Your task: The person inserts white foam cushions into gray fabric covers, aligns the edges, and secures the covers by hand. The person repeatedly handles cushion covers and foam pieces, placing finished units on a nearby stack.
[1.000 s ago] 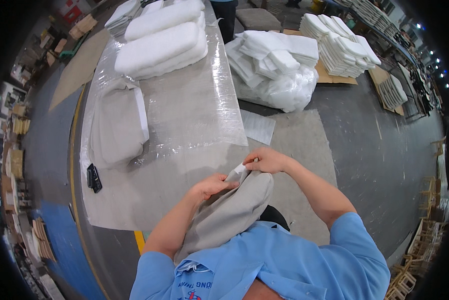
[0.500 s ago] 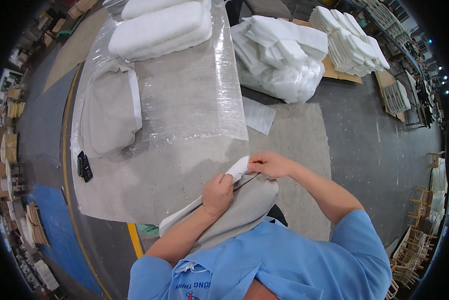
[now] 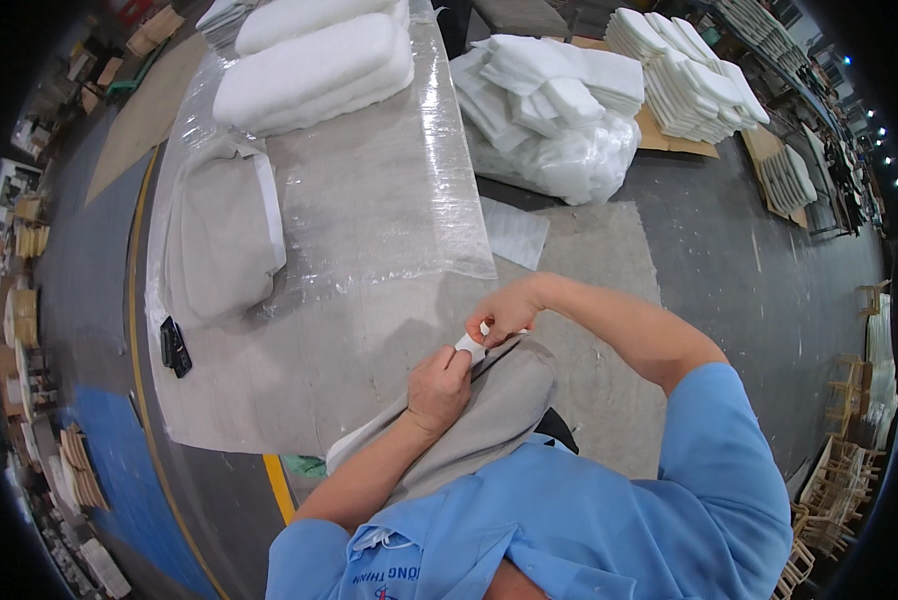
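Note:
A grey fabric cover (image 3: 504, 395) with a white edge strip (image 3: 470, 346) lies against my body at the table's near edge. My left hand (image 3: 439, 388) is closed on the white strip. Just beyond it, my right hand (image 3: 506, 308) pinches the strip at its far end, with the fingers bent down over it. Part of the strip runs back under my left forearm. The cover's lower side is hidden by my arm and shirt.
Folded grey covers (image 3: 224, 235) lie on the table's left side, near a small black object (image 3: 175, 348). White padding slabs (image 3: 314, 75) are stacked at the far end over clear plastic film (image 3: 369, 215). More padding (image 3: 559, 110) sits on the floor to the right.
My right hand has moved left and slightly away from me along the strip, its wrist now higher and bent over. The left hand keeps its grip almost in place.

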The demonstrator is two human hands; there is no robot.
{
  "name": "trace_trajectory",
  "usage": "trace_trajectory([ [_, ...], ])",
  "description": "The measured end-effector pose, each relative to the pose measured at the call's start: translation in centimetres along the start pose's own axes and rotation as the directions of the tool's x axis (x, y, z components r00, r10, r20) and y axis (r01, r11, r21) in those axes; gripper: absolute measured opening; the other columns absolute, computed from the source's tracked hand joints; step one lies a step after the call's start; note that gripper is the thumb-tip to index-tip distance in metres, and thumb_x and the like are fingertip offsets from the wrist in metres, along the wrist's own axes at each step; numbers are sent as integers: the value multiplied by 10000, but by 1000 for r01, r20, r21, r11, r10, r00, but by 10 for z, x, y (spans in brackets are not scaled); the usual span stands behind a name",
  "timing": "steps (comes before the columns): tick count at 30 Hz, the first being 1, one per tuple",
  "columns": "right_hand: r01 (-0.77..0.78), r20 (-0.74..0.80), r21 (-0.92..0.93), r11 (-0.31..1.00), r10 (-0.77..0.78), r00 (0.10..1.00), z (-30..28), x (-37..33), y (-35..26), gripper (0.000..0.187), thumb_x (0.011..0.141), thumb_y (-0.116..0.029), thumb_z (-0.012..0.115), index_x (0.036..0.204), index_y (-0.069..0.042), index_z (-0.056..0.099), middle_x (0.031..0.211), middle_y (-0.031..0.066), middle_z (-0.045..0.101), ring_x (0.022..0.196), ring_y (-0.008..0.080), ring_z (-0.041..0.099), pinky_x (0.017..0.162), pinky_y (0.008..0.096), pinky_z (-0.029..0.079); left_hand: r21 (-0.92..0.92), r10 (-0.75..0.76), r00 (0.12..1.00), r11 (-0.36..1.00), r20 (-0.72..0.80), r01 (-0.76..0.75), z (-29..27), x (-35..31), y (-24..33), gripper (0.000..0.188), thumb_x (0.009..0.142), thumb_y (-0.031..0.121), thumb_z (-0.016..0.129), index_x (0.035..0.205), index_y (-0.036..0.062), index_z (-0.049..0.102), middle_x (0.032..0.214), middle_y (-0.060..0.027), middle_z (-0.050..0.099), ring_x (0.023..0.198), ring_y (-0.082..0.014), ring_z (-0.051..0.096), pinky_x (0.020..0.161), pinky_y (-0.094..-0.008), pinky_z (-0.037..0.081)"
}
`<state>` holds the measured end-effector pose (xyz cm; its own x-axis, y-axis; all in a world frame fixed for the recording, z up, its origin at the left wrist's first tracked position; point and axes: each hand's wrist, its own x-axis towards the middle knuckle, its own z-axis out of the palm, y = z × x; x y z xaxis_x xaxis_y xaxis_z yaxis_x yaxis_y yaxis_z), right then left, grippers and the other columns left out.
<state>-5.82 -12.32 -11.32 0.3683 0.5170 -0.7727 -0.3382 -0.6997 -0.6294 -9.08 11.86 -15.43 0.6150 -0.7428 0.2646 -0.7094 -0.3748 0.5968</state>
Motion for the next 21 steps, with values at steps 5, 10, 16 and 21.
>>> trace_trajectory([
  [5, 268, -363, -299, 916, -369, 856, 18, 8, 22, 139, 888, -155, 736, 937, -53, 655, 841, 102, 659, 785, 276, 638, 714, 413, 493, -177, -331, 918, 911, 218, 371, 8, 9, -3, 177, 925, 202, 698, 1002, 44, 676, 824, -182, 669, 808, -427, 663, 708, -513, 514],
  [10, 39, -473, -257, 966, -161, 866, 25, 16, 23, 188, 829, -170, 767, 951, -44, 699, 941, 163, 728, 889, 350, 688, 771, 443, 521, -122, -424, 768, 834, 479, 537, 15, 30, -13, 356, 1000, 379, 629, 981, 27, 678, 881, -257, 691, 883, -473, 661, 771, -548, 498],
  [16, 478, -880, 278, 833, 21, 475, 65, 30, 86, 205, 963, -241, 690, 1031, -49, 708, 905, 46, 722, 873, 196, 676, 764, 363, 527, 2, -307, 880, 944, 363, 329, 16, 33, -1, 374, 1016, 378, 602, 914, 23, 656, 877, -261, 679, 860, -481, 646, 754, -564, 483],
  [21, 648, -629, 753, 117, 417, 656, 157, 39, 107, 304, 1077, -310, 573, 1270, -92, 660, 1132, 35, 712, 1045, 165, 666, 900, 332, 545, 14, -286, 905, 955, 316, 296, 19, 30, -6, 365, 1022, 374, 591, 926, 29, 662, 890, -257, 680, 876, -474, 651, 759, -565, 488],
])
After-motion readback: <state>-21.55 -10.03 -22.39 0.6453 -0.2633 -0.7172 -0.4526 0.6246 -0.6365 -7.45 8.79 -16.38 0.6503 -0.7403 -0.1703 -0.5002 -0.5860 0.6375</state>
